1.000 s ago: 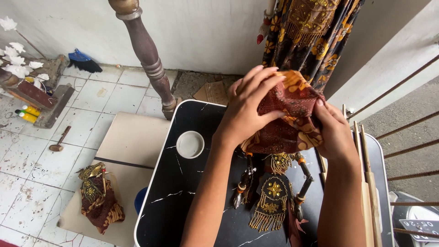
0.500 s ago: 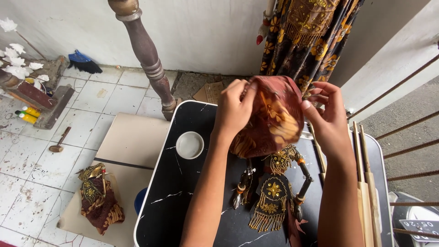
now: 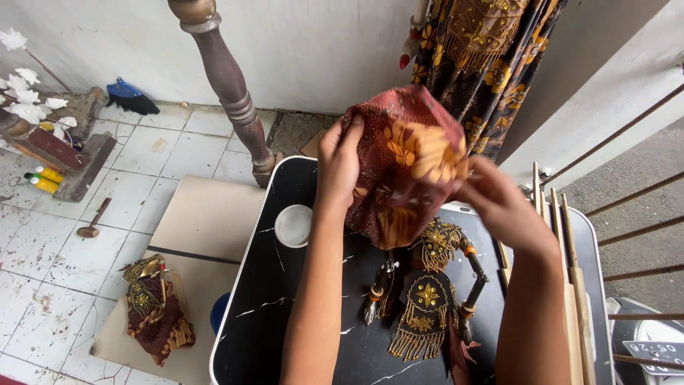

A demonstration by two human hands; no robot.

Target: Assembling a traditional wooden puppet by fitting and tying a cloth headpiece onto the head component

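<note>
Both my hands hold up a piece of dark red batik cloth [image 3: 402,160] with orange leaf patterns above a black marble-look table [image 3: 267,299]. My left hand [image 3: 340,164] grips its left edge and my right hand [image 3: 499,203] holds its right side. Below the cloth lies a puppet body [image 3: 427,292] in black with gold beadwork, fringe and thin jointed arms. The puppet's head end is hidden behind the cloth.
A white round lid [image 3: 293,225] sits on the table's left part. Wooden sticks [image 3: 566,257] lie along the right edge. A second puppet [image 3: 153,306] rests on cardboard on the tiled floor. A turned wooden post [image 3: 228,85] and hanging patterned fabric [image 3: 484,50] stand behind.
My hands have lifted the cloth higher and spread it more upright. My right hand moved off the top to the right side.
</note>
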